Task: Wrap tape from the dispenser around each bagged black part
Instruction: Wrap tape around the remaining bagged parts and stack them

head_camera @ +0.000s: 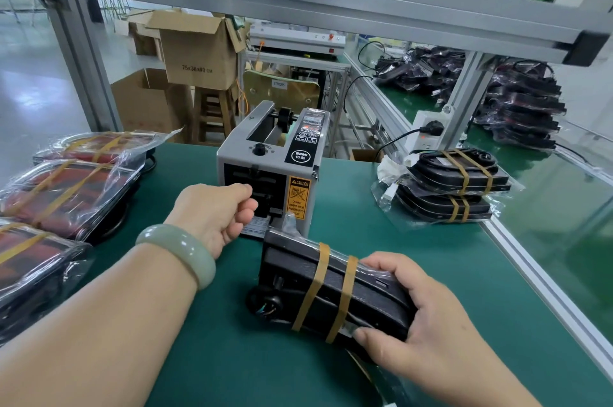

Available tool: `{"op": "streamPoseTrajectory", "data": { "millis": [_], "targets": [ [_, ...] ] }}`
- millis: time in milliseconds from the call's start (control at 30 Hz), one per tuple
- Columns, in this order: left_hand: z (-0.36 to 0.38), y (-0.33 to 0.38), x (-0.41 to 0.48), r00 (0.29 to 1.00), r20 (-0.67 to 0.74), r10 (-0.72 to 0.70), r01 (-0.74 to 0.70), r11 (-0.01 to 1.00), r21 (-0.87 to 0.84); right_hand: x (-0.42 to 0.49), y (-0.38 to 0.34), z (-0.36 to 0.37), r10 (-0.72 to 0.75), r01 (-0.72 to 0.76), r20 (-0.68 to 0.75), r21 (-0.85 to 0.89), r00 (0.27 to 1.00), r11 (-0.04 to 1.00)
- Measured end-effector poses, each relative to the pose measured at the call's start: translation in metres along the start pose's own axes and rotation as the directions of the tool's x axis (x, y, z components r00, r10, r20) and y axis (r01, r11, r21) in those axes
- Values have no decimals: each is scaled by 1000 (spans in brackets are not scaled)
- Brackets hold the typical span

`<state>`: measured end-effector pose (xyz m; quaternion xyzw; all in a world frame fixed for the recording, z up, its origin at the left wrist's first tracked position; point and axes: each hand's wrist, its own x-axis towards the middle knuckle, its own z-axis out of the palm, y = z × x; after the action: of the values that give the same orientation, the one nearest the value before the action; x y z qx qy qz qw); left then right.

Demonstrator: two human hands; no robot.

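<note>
A grey automatic tape dispenser (275,157) stands on the green mat in the middle. My left hand (219,214) is at its front outlet with the fingers curled; whether they pinch a tape strip is hidden. A bagged black part (331,287) lies in front of the dispenser with two amber tape bands around it. My right hand (418,317) grips the near right end of that part, thumb below and fingers over the top.
Taped bagged parts (66,187) are stacked at the left. Two more taped parts (454,181) lie at the right near a power strip (428,131). An aluminium rail (544,277) edges the mat on the right. Cardboard boxes (195,51) stand behind.
</note>
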<state>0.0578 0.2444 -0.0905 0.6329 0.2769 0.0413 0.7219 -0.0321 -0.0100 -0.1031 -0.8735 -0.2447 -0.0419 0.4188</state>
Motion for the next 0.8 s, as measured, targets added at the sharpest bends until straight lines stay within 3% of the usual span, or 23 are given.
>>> {"op": "streamPoseTrajectory", "data": {
  "millis": [533, 667, 800],
  "targets": [
    [13, 3, 6, 980, -173, 101, -77, 987, 140, -2, 2, 3, 6, -6, -16, 6, 1000, 1000],
    [-1, 5, -17, 999, -22, 46, -46, 999, -25, -1, 1, 4, 15, -14, -34, 20, 999, 1000],
    [-16, 3, -62, 974, 133, 186, -181, 982, -45, -1, -4, 17, 38, -31, -128, 55, 991, 998]
  ]
}}
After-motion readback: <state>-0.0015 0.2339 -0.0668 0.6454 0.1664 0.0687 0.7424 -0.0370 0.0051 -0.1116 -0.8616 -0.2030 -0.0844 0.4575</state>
